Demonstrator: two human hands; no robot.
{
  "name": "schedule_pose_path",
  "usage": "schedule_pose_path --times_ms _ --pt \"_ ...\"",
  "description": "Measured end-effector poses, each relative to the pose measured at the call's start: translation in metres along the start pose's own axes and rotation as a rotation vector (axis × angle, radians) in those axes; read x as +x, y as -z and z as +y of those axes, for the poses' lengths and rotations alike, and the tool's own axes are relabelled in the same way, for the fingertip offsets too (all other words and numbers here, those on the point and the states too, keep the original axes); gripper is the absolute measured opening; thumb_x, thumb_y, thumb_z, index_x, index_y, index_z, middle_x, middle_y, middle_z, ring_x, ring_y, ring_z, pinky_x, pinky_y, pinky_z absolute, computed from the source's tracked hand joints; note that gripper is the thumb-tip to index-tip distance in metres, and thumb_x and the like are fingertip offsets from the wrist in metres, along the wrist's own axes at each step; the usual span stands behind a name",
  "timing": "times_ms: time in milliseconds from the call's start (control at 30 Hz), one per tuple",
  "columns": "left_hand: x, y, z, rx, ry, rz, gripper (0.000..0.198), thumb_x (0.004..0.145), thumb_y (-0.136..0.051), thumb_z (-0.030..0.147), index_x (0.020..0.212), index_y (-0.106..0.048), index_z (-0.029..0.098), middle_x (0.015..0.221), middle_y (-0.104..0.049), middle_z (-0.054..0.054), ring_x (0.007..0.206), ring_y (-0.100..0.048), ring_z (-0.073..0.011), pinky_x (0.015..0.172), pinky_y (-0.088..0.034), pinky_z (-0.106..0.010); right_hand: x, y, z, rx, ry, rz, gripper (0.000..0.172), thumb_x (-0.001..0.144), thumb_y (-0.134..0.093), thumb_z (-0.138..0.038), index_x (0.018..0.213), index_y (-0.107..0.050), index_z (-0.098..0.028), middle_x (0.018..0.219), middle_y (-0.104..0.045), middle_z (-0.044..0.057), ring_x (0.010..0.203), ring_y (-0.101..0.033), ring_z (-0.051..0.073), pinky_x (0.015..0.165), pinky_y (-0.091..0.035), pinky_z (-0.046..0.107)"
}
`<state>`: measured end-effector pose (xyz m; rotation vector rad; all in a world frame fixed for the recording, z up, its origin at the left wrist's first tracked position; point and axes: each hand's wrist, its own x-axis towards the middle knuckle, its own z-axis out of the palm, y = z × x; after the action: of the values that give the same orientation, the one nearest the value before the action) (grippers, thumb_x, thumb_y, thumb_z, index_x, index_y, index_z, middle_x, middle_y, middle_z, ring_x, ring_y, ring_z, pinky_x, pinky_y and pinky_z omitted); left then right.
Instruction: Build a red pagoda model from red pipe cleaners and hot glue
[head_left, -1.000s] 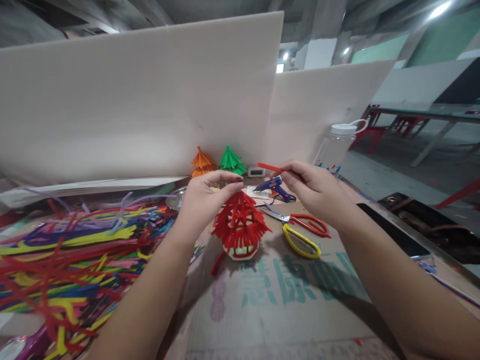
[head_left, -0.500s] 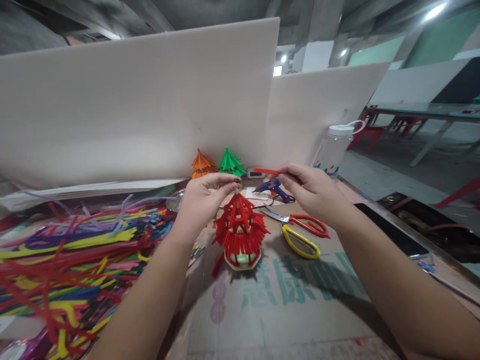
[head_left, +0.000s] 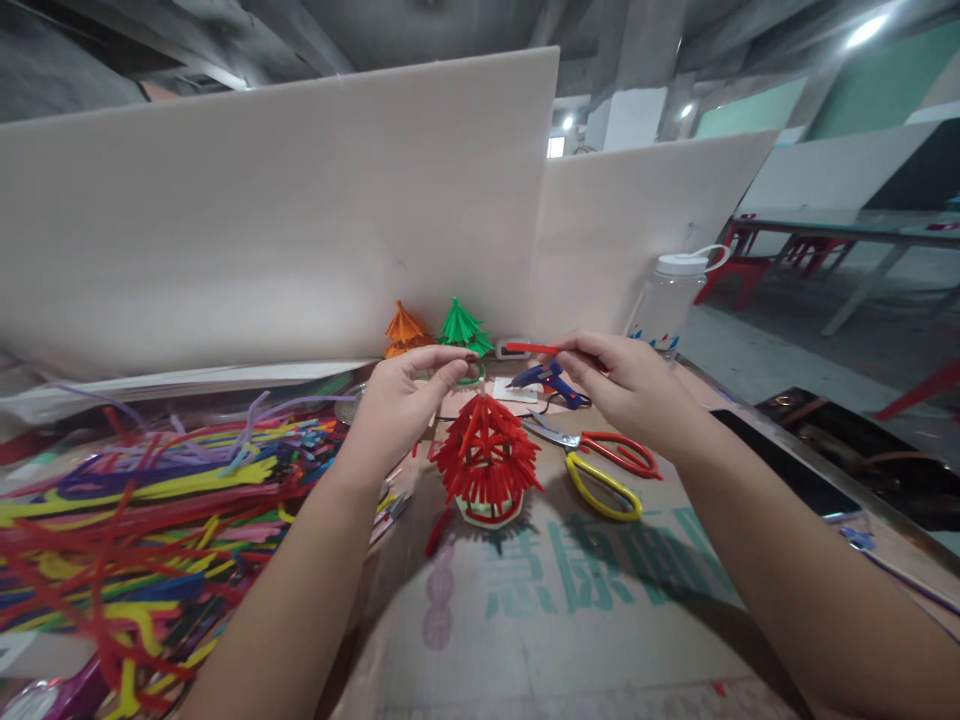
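A red pagoda-like model (head_left: pixel 487 455), made of fuzzy pipe cleaner pieces in tiers, stands on a pale base in front of me. My left hand (head_left: pixel 420 395) is just above and left of its tip, thumb and forefinger pinched together. What they hold, if anything, I cannot make out; the model's tip shows slightly apart from them. My right hand (head_left: pixel 619 380) pinches a short red pipe cleaner (head_left: pixel 531 348), which points left, level with the left fingertips. Below this hand lie scissors (head_left: pixel 589 450) with one red and one yellow handle, and behind them a blue glue gun (head_left: pixel 547 378).
A heap of coloured pipe cleaners (head_left: pixel 150 530) covers the left side. Orange (head_left: pixel 405 325) and green (head_left: pixel 463 325) models stand behind, against a white board (head_left: pixel 300 220). A clear bottle (head_left: pixel 664 300) and a phone (head_left: pixel 784 465) are at right. Printed cardboard (head_left: pixel 540 640) lies underneath.
The red model has turned a little, and its tip now shows apart from my left fingertips. My right hand still holds the red pipe cleaner in nearly the same place.
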<state>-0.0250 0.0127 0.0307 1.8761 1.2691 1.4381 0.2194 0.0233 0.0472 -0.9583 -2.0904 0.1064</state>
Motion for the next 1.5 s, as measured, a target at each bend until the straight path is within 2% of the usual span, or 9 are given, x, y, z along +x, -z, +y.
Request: schedule_pose_path --times_ms 167,367,700,867,967,1200,1333,1400,1500 --pt "-0.002 0.002 0.006 0.188 -0.108 -0.021 0.021 0.085 -0.07 0.042 0.089 -0.077 0.023 0.098 -0.075 -0.005 0.096 -0.068 -0.0214 0.088 -0.053 -0.034 0.0 0.002 -0.002 0.002 -0.015 0.02 0.028 0.099 -0.048 -0.03 0.092 -0.072 -0.018 0.072 -0.068 0.004 0.063 -0.058 0.015 0.057 -0.039 0.026" --pt "-0.001 -0.003 0.002 0.302 -0.231 -0.065 0.019 0.09 -0.065 0.038 0.083 -0.073 0.023 0.093 -0.072 -0.004 0.095 -0.065 -0.0212 0.089 -0.048 -0.036 0.0 0.003 -0.005 0.035 -0.046 0.017 0.028 0.098 -0.049 -0.031 0.094 -0.072 -0.017 0.069 -0.068 0.003 0.058 -0.057 0.015 0.053 -0.037 0.025" --pt "0.0 -0.001 0.001 0.307 -0.3 -0.04 0.021 0.094 -0.059 0.037 0.088 -0.071 0.021 0.095 -0.071 -0.004 0.095 -0.064 -0.0199 0.089 -0.046 -0.033 -0.001 0.002 -0.003 0.039 -0.022 0.008 0.027 0.098 -0.049 -0.03 0.099 -0.072 -0.017 0.077 -0.071 0.005 0.066 -0.06 0.016 0.058 -0.039 0.026" --pt "0.001 -0.003 -0.002 0.33 -0.327 -0.047 0.022 0.097 -0.055 0.035 0.093 -0.071 0.021 0.097 -0.07 -0.005 0.099 -0.063 -0.0207 0.09 -0.046 -0.033 -0.002 -0.003 0.0 0.054 -0.063 -0.015 0.025 0.098 -0.049 -0.03 0.105 -0.069 -0.016 0.063 -0.063 -0.001 0.053 -0.054 0.013 0.053 -0.036 0.025" --pt "0.001 -0.006 -0.003 0.328 -0.336 -0.072 0.022 0.097 -0.054 0.034 0.094 -0.071 0.021 0.096 -0.07 -0.004 0.098 -0.063 -0.0203 0.09 -0.046 -0.033 -0.002 -0.007 -0.002 0.05 -0.088 -0.023 0.022 0.097 -0.052 -0.032 0.101 -0.067 -0.016 0.062 -0.063 -0.001 0.052 -0.054 0.013 0.053 -0.035 0.025" --pt "0.002 -0.004 -0.004 0.296 -0.307 -0.096 0.024 0.098 -0.054 0.033 0.1 -0.075 0.022 0.102 -0.073 -0.005 0.1 -0.065 -0.0196 0.092 -0.049 -0.034 -0.004 -0.009 -0.009 0.05 -0.078 -0.069 0.023 0.098 -0.053 -0.036 0.094 -0.066 -0.018 0.057 -0.059 -0.003 0.051 -0.052 0.013 0.054 -0.032 0.025" --pt "-0.004 0.001 0.004 0.191 -0.195 0.046 0.021 0.093 -0.061 0.034 0.104 -0.076 0.023 0.1 -0.076 -0.004 0.096 -0.068 -0.0199 0.091 -0.052 -0.033 -0.005 -0.01 -0.01 0.049 -0.061 -0.059 0.024 0.099 -0.052 -0.036 0.096 -0.068 -0.018 0.058 -0.059 -0.003 0.051 -0.051 0.012 0.054 -0.032 0.025" --pt "-0.008 0.002 0.01 0.139 -0.129 0.109 0.018 0.088 -0.068 0.035 0.098 -0.077 0.024 0.093 -0.077 -0.003 0.09 -0.07 -0.0199 0.087 -0.054 -0.032 -0.005 -0.01 -0.01 0.043 -0.045 -0.044 0.024 0.099 -0.052 -0.035 0.097 -0.068 -0.017 0.059 -0.06 -0.002 0.051 -0.051 0.012 0.054 -0.032 0.025" --pt "-0.013 0.001 0.015 0.104 -0.108 0.128 0.012 0.083 -0.073 0.034 0.088 -0.077 0.023 0.09 -0.076 -0.002 0.087 -0.07 -0.0191 0.082 -0.055 -0.03 -0.006 -0.009 -0.012 0.026 -0.021 -0.033 0.023 0.098 -0.053 -0.035 0.097 -0.068 -0.017 0.061 -0.062 -0.002 0.053 -0.052 0.012 0.055 -0.033 0.024"
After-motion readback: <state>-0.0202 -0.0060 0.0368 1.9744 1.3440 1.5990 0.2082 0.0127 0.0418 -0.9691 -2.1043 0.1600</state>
